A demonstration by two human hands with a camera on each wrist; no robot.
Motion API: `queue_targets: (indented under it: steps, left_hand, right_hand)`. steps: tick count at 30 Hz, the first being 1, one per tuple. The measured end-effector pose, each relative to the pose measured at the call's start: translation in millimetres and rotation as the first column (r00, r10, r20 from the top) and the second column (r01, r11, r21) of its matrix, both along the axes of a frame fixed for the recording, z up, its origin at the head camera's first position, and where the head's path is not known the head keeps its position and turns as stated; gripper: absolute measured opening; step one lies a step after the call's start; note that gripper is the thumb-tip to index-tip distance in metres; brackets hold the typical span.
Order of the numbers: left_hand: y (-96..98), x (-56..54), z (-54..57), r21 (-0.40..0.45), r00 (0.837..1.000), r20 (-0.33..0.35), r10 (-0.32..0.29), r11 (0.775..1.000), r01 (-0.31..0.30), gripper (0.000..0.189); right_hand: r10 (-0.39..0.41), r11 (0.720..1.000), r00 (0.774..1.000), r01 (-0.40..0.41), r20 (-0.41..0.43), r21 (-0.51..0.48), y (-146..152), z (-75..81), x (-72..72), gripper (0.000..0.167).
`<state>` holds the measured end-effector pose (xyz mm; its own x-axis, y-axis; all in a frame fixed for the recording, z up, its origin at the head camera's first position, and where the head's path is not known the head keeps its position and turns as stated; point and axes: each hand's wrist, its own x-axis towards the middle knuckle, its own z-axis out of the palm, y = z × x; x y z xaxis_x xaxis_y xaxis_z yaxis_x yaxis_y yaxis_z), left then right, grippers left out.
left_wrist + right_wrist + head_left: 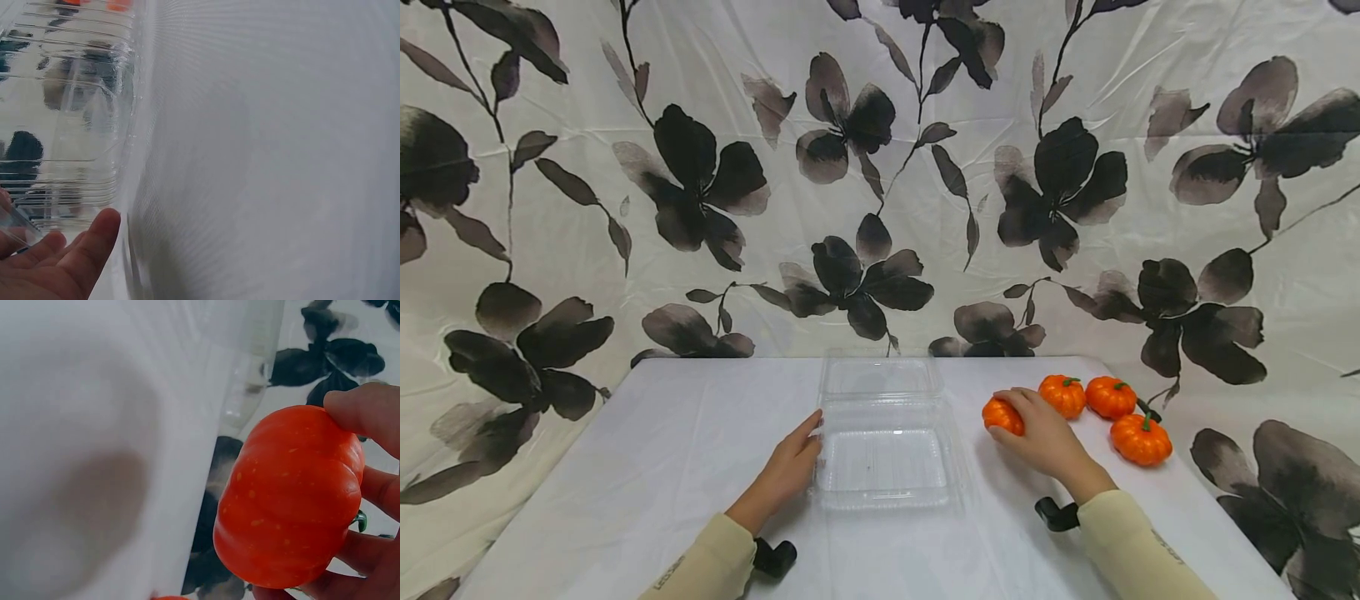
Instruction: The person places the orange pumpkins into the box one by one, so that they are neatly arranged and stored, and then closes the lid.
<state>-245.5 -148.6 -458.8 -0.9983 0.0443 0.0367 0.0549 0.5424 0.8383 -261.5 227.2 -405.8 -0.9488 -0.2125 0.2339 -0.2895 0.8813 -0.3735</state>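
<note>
Holding one pumpkin point(1002, 417) is the work of your right hand point(1045, 433), its thumb and fingers curled round the fruit to the right of the clear box point(883, 502). The shadow in the right wrist view suggests you have it off the table point(685, 433). Your left hand point(790, 457) has its fingers at the box's left edge; you cannot tell from these views whether the thumb pinches the rim. The lid point(880, 379) lies open on the far side, and the near tray holds nothing. Three other pumpkins point(1111, 398) sit at the far right. You seem to be midway through a transfer into the tray. The next move likely calls for a leftward carry over the rim, with the light box steadied, before letting go gently.
</note>
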Motion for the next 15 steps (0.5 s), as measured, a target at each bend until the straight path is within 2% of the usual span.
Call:
queue_targets:
  steps: [6, 15]
  left_hand:
    - [1.3, -0.4, -1.3, -0.003, 1.0, -0.004, 0.004, 1.0, -0.004, 0.054]
    - [2.5, 0.4, -0.4, -0.018, 1.0, -0.003, 0.009, 1.0, -0.009, 0.054]
  right_hand:
    - [0.012, 1.0, 1.0, -0.012, 0.017, 0.001, -11.4, 7.6, 3.7, 0.055]
    - [0.048, 0.999, 0.999, -0.048, -0.007, 0.007, -28.5, 13.9, 7.6, 0.054]
